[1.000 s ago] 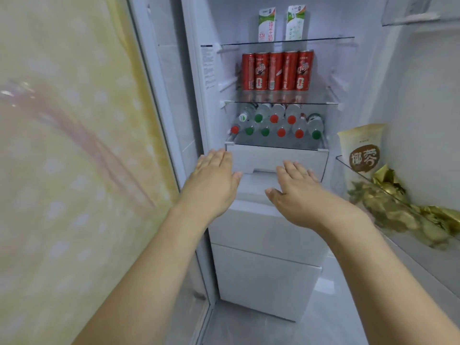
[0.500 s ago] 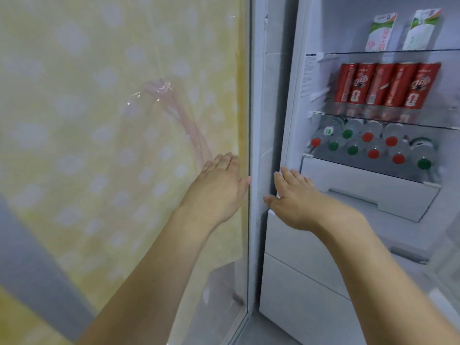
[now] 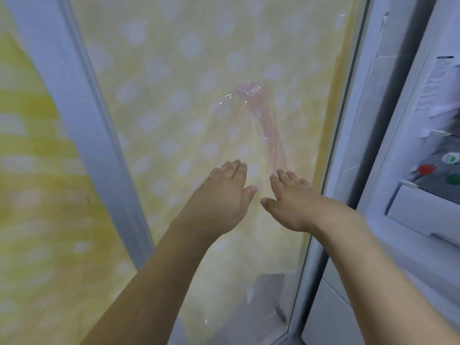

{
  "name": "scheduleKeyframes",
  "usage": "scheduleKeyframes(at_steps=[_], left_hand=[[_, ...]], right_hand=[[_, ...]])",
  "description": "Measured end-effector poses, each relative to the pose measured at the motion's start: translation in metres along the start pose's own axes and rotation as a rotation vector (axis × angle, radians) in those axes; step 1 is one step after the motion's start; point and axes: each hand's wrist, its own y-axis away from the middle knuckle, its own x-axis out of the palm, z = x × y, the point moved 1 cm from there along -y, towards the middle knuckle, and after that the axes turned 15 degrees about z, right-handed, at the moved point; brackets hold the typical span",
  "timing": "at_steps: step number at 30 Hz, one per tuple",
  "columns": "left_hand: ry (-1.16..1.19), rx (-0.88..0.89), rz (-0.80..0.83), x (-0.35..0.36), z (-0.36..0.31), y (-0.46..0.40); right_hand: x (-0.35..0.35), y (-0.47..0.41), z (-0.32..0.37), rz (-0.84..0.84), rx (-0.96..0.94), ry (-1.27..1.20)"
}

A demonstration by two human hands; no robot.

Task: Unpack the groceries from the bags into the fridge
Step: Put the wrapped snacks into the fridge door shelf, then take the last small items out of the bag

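Right of both sets of fingers, past the pale door frame, lies the fridge (image 3: 408, 195). Only a slice of its interior shows at the frame's right margin.

Left hand (image 3: 221, 197): fingers straight and together, thumb out to the side, palm facing away. Holds nothing. Right hand (image 3: 291, 200): fingers extended with slight spread, thumb angled toward the left hand. Holds nothing. The two hands sit side by side, thumbs near but apart.

Directly beyond the fingertips: a yellow panel with pale dots (image 3: 174, 100), glossy, with a pinkish reflection or film streak (image 3: 268, 125) running up from just above the right hand. Cannot tell whether the fingers touch the panel or hover just off it.

Inside the fridge, to the right of the right hand and a little above finger level: bottle caps (image 3: 427, 169), red and green, lying over a white drawer front (image 3: 423, 215). Blurred; count not readable. A printed label (image 3: 433, 88) is stuck on the inner wall above them.

No grocery bags in view, and no grocery in either hand.

Key relation: the fridge opening is to the right of the fingers, and the right hand is the nearer one. The bags must be somewhere outside the view. Judgement: next item must be fetched before anything can be shelved; both hands are free for that.
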Motion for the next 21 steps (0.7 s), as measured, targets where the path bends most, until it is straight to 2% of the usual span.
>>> scheduleKeyframes(at_steps=[9, 15, 21], left_hand=[[-0.071, -0.240, 0.011, -0.013, 0.029, 0.067], [-0.068, -0.374, 0.012, -0.014, 0.041, 0.099], [-0.075, -0.424, -0.002, -0.018, 0.043, 0.127]], right_hand=[[0.012, -0.005, 0.058, 0.031, -0.248, 0.088], [0.017, -0.005, 0.085, 0.046, -0.342, 0.139], [0.021, -0.003, 0.113, 0.061, -0.421, 0.184]])
